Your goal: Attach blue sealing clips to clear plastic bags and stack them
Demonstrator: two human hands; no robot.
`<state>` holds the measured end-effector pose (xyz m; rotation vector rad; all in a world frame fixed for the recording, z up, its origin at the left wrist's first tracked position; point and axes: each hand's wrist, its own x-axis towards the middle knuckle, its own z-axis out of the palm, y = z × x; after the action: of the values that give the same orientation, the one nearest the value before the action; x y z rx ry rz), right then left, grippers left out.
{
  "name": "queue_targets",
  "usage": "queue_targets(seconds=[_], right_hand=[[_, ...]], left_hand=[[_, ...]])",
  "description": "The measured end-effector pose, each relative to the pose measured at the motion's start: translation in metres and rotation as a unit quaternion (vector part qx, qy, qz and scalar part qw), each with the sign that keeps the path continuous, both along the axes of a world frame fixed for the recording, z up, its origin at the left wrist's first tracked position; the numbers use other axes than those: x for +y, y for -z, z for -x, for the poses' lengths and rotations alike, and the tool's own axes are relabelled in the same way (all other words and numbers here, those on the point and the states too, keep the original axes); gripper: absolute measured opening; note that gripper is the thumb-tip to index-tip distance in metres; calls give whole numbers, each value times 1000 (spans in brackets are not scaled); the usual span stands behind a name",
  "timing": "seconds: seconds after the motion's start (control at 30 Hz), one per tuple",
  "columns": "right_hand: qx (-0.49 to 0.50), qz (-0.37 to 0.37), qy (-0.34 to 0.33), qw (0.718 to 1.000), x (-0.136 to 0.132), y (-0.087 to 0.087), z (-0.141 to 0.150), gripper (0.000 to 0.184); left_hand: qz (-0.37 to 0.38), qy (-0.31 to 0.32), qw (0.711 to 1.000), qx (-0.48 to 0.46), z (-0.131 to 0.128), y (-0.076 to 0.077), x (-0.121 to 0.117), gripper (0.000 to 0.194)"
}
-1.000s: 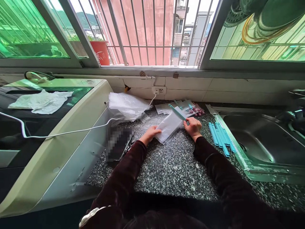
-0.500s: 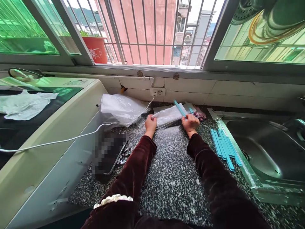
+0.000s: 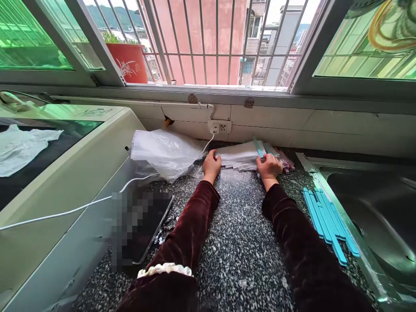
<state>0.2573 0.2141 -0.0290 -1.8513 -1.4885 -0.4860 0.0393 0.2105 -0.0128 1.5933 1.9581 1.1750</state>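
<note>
My left hand (image 3: 212, 167) is closed on the left end of a clear plastic sleeve (image 3: 240, 155) over the far part of the counter. At the other end, my right hand (image 3: 269, 167) is closed on the sleeve, fingertips by the lower end of a light blue flat stick (image 3: 259, 147). The stick looks paler than the loose ones, as if seen through plastic; I cannot tell whether it lies inside. More sleeves lie beneath. Just past my right hand are pinkish strips (image 3: 286, 162), partly hidden. Several blue sticks (image 3: 328, 221) lie in a pile to the right.
A crumpled clear plastic bag (image 3: 165, 151) lies left of my hands. A dark phone-like device (image 3: 146, 225), partly blurred, rests nearer me. A white cable (image 3: 81, 208) runs from the wall socket (image 3: 219, 127) across a cream appliance (image 3: 107, 143). A steel sink (image 3: 373, 190) borders the right.
The blue stick by my right hand has turned more upright and looks paler. The sleeve now lies lower, against the others. The camera view has shifted slightly.
</note>
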Motion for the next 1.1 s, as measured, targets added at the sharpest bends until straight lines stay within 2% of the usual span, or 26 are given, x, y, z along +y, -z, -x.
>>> queue_targets(seconds=[0.33, 0.6, 0.67, 0.77, 0.9, 1.0, 1.1], right_hand=[[-11, -14, 6, 1000, 5, 3, -3, 21], [-7, -36, -16, 999, -9, -7, 2, 26], [-21, -31, -49, 998, -17, -13, 19, 23], [-50, -3, -142, 989, -28, -31, 63, 22], [-101, 80, -280, 951, -37, -61, 136, 24], [-161, 143, -308, 927, -40, -79, 181, 26], [-175, 156, -310, 921, -42, -85, 209, 26]], left_hand=[[-9, 3, 999, 33, -3, 2, -3, 30], [-29, 54, 995, 74, 5, 7, -38, 27], [-45, 63, 992, 99, 8, 6, -49, 25], [-78, 64, 987, 128, 15, -5, -63, 24], [-114, -4, 982, 149, 40, -36, -69, 26], [-106, -65, 974, 191, 73, -64, -67, 28], [-66, -112, 960, 248, 108, -84, -66, 27]])
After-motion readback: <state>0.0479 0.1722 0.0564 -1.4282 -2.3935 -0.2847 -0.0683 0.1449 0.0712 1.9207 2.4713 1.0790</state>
